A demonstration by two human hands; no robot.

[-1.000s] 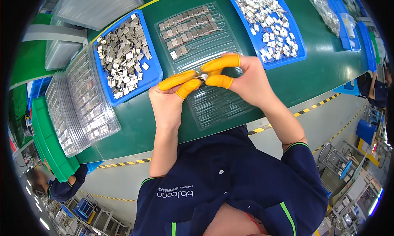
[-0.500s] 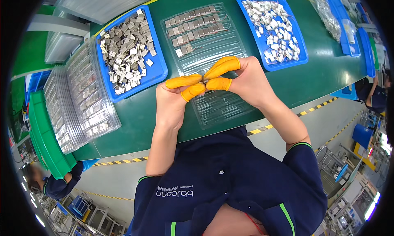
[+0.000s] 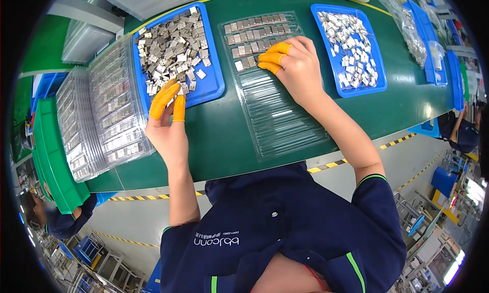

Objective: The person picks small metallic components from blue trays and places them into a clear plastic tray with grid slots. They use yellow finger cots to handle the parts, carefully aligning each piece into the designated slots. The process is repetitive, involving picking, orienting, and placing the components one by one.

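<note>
Head view: green surface (image 3: 224,135), factory floor with hazard tape below. Clear plastic tray (image 3: 272,89) lies long axis running away from the person, rows of small metal parts filling its far end. Right hand (image 3: 295,69) fingertips press down there, grip closed; any held part hidden. Left hand (image 3: 168,125) reaches the blue bin (image 3: 211,84) of loose parts, fingers open. Second blue bin (image 3: 379,74) right; stacked trays (image 3: 102,114) left, blurred.

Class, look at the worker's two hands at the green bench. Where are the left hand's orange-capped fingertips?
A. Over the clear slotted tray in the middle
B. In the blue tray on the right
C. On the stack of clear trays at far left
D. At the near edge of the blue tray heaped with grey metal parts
D: the left hand has its capped fingers at the near edge of the left blue tray of grey metal parts, while the right hand rests on the clear slotted tray.
</note>
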